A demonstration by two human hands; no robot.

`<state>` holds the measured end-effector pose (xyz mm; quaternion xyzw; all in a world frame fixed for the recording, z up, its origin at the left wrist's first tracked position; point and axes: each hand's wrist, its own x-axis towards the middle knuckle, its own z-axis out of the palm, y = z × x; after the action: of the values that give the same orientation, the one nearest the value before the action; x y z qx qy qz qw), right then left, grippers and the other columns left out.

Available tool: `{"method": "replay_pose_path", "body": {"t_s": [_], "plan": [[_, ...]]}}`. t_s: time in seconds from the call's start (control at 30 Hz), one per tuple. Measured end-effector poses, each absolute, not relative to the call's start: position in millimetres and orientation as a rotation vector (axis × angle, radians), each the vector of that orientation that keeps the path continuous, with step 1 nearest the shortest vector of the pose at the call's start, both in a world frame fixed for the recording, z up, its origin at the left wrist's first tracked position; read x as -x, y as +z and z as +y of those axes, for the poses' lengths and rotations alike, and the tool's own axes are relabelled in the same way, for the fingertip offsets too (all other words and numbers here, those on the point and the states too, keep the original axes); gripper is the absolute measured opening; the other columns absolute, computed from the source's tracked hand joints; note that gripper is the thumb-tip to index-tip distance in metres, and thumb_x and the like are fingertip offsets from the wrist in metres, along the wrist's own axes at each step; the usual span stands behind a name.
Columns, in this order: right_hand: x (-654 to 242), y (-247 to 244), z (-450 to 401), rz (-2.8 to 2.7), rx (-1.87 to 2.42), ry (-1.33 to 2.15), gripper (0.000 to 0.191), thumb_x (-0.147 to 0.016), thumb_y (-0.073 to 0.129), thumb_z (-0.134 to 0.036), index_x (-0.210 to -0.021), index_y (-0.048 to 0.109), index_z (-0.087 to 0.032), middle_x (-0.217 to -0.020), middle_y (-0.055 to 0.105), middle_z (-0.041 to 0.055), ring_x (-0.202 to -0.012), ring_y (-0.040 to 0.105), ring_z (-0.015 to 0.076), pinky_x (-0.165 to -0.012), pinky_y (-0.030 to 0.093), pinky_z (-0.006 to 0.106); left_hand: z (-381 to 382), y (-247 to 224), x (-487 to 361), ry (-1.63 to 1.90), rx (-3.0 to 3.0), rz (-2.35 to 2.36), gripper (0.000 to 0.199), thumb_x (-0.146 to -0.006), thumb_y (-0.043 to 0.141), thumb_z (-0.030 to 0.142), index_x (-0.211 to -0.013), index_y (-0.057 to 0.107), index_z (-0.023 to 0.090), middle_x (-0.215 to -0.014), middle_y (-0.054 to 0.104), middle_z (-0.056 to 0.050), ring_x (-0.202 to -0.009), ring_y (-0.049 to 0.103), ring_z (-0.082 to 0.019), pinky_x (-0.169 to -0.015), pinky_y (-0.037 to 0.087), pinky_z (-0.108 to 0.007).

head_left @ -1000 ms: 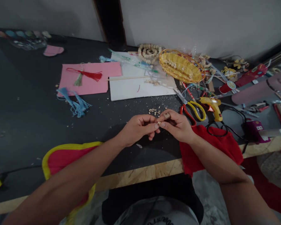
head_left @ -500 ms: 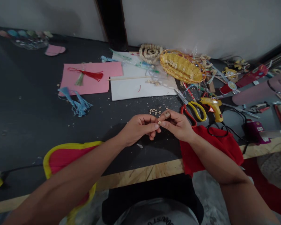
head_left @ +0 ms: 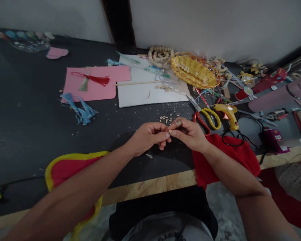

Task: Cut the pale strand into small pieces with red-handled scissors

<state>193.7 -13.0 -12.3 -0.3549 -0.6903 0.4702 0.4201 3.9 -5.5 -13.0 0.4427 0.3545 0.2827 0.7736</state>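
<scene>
Over the dark table my left hand (head_left: 153, 135) pinches a small pale piece (head_left: 170, 132) between thumb and fingers. My right hand (head_left: 188, 134) grips that same piece at its other side, so the fingertips of both hands meet. A small brown block (head_left: 178, 123) rests against the right hand's fingers. Just beyond the hands, several tiny pale pieces (head_left: 165, 119) lie among crumbs on the table. Most of the held piece is hidden by the fingertips.
Yellow-handled scissors (head_left: 210, 118), a yellow glue gun (head_left: 227, 115) and red cloth (head_left: 223, 157) lie right of the hands. Behind are a wicker basket (head_left: 194, 72), a white sheet (head_left: 137, 95), and pink paper (head_left: 100, 93) with tassels. A blue tassel (head_left: 82, 110) lies left.
</scene>
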Motion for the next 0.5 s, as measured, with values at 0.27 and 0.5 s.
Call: {"method": "replay_pose_path", "body": {"t_s": [0.27, 0.5], "plan": [[-198.5, -10.5, -11.1, -1.738, 0.81, 1.322, 0.015, -0.091, 0.06, -0.028, -0.1, 0.066, -0.019, -0.089, 0.063, 0.0033, -0.081, 0.06, 0.0124, -0.071, 0.049, 0.026, -6.0, -11.2, -4.2, 0.573, -0.983, 0.799, 0.019, -0.076, 0.071, 0.028, -0.068, 0.062, 0.013, -0.063, 0.066, 0.0, -0.044, 0.054, -0.004, -0.045, 0.047, -0.016], [-197.0, -7.7, -14.1, -1.824, 0.956, 1.155, 0.008, -0.089, 0.062, -0.026, -0.089, 0.066, -0.018, -0.081, 0.064, 0.0011, -0.076, 0.06, 0.0119, -0.07, 0.047, 0.026, -6.5, -8.3, -6.7, 0.571, -0.987, 0.848, 0.019, -0.071, 0.073, 0.028, -0.07, 0.062, 0.012, -0.062, 0.064, 0.001, -0.044, 0.054, -0.005, -0.045, 0.048, -0.017]]}}
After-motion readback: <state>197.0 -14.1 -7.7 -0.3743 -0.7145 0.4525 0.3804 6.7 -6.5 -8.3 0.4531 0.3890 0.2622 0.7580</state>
